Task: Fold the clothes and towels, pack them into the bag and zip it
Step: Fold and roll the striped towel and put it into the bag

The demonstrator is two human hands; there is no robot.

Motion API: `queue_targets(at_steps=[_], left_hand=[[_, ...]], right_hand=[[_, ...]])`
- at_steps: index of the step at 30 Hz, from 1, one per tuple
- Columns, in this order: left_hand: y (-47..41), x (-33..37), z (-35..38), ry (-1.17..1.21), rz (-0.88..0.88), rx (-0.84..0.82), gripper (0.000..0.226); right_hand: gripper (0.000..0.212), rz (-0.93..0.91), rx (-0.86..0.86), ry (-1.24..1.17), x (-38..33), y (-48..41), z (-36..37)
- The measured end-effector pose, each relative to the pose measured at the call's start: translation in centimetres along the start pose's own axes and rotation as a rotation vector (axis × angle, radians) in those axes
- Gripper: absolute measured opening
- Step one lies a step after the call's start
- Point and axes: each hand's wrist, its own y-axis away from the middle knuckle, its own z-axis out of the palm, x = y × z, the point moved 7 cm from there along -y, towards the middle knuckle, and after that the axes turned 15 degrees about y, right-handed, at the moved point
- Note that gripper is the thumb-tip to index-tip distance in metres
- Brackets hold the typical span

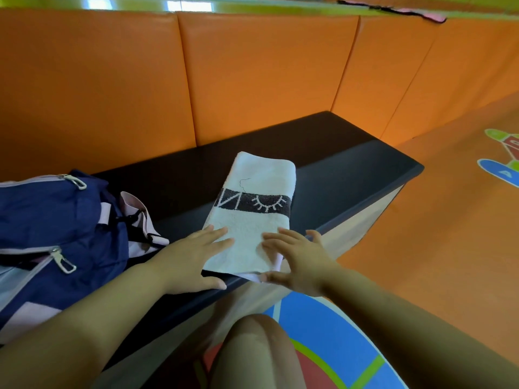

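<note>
A folded white towel (pixel 254 217) with a dark band and a sun pattern lies on the black bench seat (pixel 351 164). My left hand (pixel 193 254) rests flat on the towel's near left corner, fingers spread. My right hand (pixel 297 256) lies on its near right corner, with the thumb under the towel's front edge. A blue bag (pixel 56 228) with pink trim and silver zipper pulls sits on the bench to the left, close to my left forearm. Its main zip looks partly open.
Orange padded backrests (pixel 252 74) rise behind the bench. The bench ends at the right, where an orange floor (pixel 435 262) with coloured shapes begins. My knee (pixel 252 346) is below the bench's front edge.
</note>
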Motion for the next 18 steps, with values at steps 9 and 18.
queue_targets(at_steps=[9, 18], left_hand=[[0.2, 0.8, 0.7, -0.134, 0.061, 0.069, 0.09], [1.0, 0.8, 0.9, -0.103, 0.132, 0.198, 0.066]], right_hand=[[0.048, 0.122, 0.137, 0.03, -0.6, 1.7, 0.1], [0.051, -0.028, 0.139, 0.028, -0.9, 2.9, 0.4]])
